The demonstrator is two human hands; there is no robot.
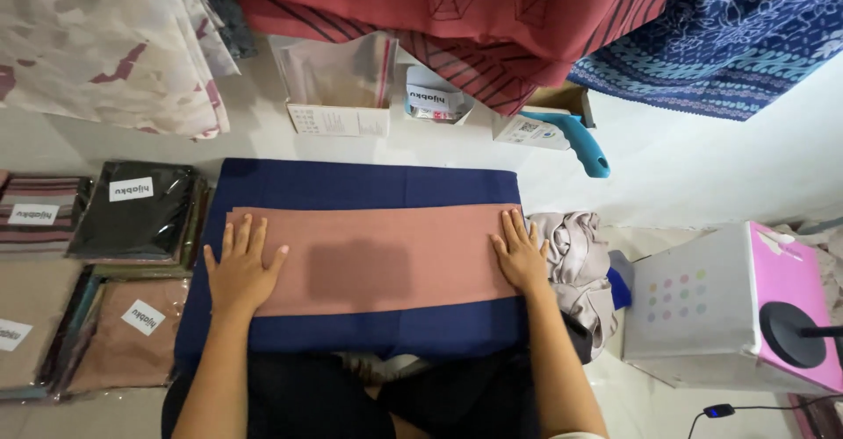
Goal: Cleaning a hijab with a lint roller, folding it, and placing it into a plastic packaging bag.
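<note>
The left hand (239, 268) lies flat on the left end of a folded strip of dusty-pink cloth (378, 259). The right hand (520, 256) lies flat on the right end. Both hands are open with the fingers stretched out and a little spread. They hold nothing — they only press down on the cloth.

The pink cloth is a long, neat band. It lies across the middle of a dark blue cloth-covered board (360, 184), right in front of the person. Blue shows above it and below it. The edges of the pink cloth look straight and its top looks smooth, so I think it has been folded into a strip already. It is still long from side to side, so my guess is that the ends have not been folded in yet. It is not in a clear bag either.

To the left lie flat packed cloths in clear plastic bags (132, 211) with small white labels — one black, some brown, one striped. These look done.

Just beside the right hand sits a crumpled pale grey cloth (575, 246). It is not folded at all. Farther right stands a white and pink box (738, 307).

Past the board are a small cardboard box of clear bags (338, 97) and a blue-handled tool (580, 145). Red, dark blue and pale patterned cloths hang at the top.
</note>
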